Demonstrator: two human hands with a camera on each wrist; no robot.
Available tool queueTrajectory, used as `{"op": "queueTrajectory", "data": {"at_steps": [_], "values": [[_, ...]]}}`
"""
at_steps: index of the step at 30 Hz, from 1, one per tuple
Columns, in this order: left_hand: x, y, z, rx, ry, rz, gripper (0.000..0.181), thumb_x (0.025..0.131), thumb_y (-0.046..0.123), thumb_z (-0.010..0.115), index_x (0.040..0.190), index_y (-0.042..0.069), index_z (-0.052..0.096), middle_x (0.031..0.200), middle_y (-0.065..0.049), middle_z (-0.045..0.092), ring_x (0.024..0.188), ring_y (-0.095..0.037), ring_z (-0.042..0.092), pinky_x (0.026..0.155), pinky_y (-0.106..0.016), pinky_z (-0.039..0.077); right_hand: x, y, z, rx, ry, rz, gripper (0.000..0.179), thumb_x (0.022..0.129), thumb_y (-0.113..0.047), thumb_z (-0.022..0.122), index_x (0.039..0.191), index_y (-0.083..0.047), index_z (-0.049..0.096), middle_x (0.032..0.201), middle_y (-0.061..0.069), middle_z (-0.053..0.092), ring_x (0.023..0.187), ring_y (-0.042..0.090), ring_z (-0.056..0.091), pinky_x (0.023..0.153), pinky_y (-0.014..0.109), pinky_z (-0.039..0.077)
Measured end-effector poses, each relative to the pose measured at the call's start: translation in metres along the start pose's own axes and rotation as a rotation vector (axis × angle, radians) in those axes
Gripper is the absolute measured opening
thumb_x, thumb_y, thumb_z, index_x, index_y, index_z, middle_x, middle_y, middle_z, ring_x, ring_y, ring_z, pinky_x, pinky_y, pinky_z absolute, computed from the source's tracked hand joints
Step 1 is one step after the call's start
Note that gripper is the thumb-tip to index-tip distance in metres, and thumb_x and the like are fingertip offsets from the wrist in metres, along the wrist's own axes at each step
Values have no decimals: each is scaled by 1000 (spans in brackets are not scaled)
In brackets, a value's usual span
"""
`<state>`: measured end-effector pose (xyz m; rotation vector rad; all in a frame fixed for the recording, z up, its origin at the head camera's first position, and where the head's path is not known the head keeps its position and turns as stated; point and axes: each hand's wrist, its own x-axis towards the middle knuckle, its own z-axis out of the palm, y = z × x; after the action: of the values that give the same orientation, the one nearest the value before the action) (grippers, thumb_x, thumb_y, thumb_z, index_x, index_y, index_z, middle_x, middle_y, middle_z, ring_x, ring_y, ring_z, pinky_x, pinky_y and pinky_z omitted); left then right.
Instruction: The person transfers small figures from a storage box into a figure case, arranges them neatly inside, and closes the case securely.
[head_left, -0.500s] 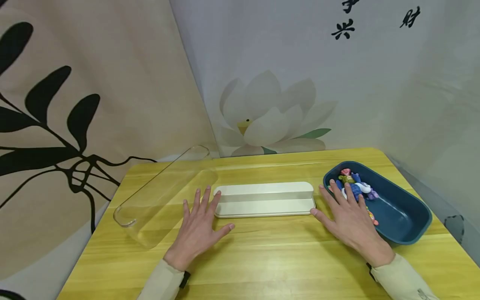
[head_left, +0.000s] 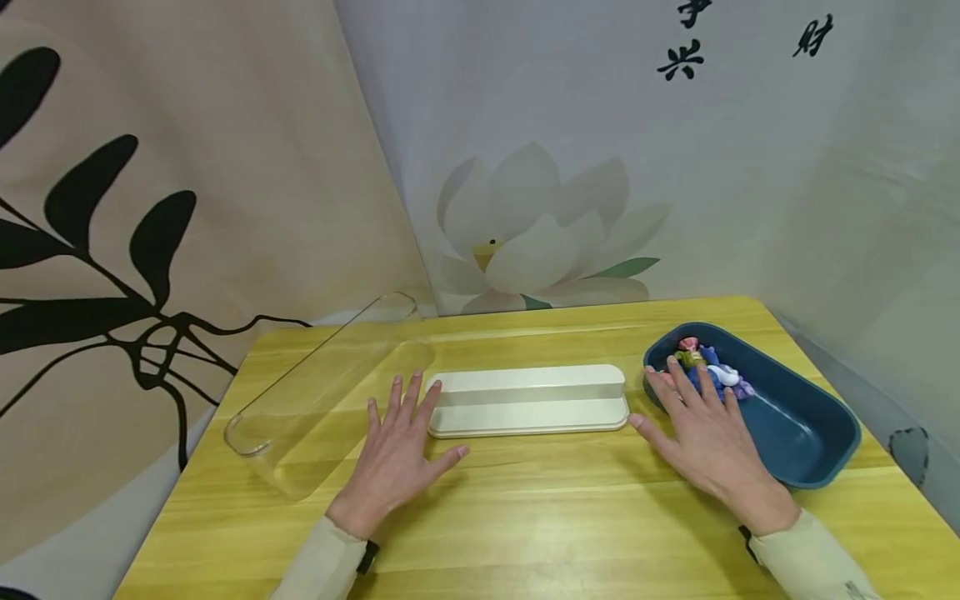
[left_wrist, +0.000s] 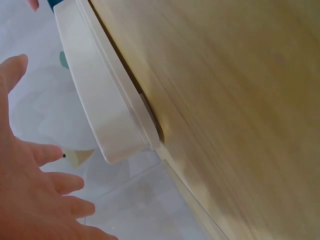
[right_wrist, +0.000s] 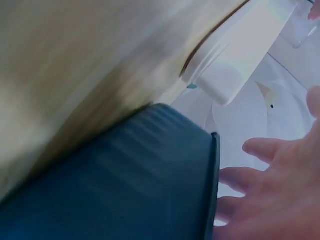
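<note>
A white stepped display base [head_left: 528,415] lies lengthwise in the middle of the table. My left hand [head_left: 393,462], fingers spread, hovers at its left end, palm down and holding nothing. My right hand [head_left: 708,446] is spread over the near left rim of a dark blue plastic basin [head_left: 806,433], also holding nothing. Small colourful toy figurines [head_left: 708,367] lie heaped at the basin's far left end, partly hidden by my right fingers. In the left wrist view, my left fingers [left_wrist: 65,182] are apart from the white base [left_wrist: 100,85].
A long clear plastic cover [head_left: 322,400] rests on the table's left side, its transparent walls hard to make out. The wooden table [head_left: 540,517] meets printed cloth hangings [head_left: 540,125] at the back. Its right edge runs just beyond the basin.
My right hand has shifted slightly right, its thumb drawing away from the white base's corner. An orange-pink figurine seen beside that hand is now covered. The left hand stays put.
</note>
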<state>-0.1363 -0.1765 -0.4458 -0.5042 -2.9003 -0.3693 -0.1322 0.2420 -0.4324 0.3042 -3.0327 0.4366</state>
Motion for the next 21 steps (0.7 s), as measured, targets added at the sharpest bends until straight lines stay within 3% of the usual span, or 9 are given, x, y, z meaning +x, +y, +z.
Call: {"op": "queueTrajectory", "data": {"at_steps": [9, 16, 21], "values": [[10, -3, 1, -4, 8, 59, 99, 92, 68, 64, 163, 9, 31, 171, -21, 16, 157, -43, 9, 117, -77, 13, -11, 19, -18, 36, 27, 16, 80, 105, -61, 43, 166, -14, 22, 172, 21, 7, 153, 55, -1, 115, 79, 5], [19, -7, 2, -15, -12, 87, 96, 94, 68, 60, 164, 9, 30, 171, -20, 14, 157, -40, 6, 119, -75, 14, -18, 43, -31, 74, 10, 74, 80, 107, -59, 43, 168, -17, 12, 170, 26, 8, 150, 61, 1, 110, 84, 9], [24, -10, 3, -15, -36, 90, 96, 95, 67, 60, 164, 8, 29, 171, -20, 13, 158, -40, 5, 120, -73, 14, -21, 61, -37, 108, -14, 99, 80, 108, -56, 42, 167, -12, 10, 169, 30, 5, 148, 64, -1, 109, 84, 9]]}}
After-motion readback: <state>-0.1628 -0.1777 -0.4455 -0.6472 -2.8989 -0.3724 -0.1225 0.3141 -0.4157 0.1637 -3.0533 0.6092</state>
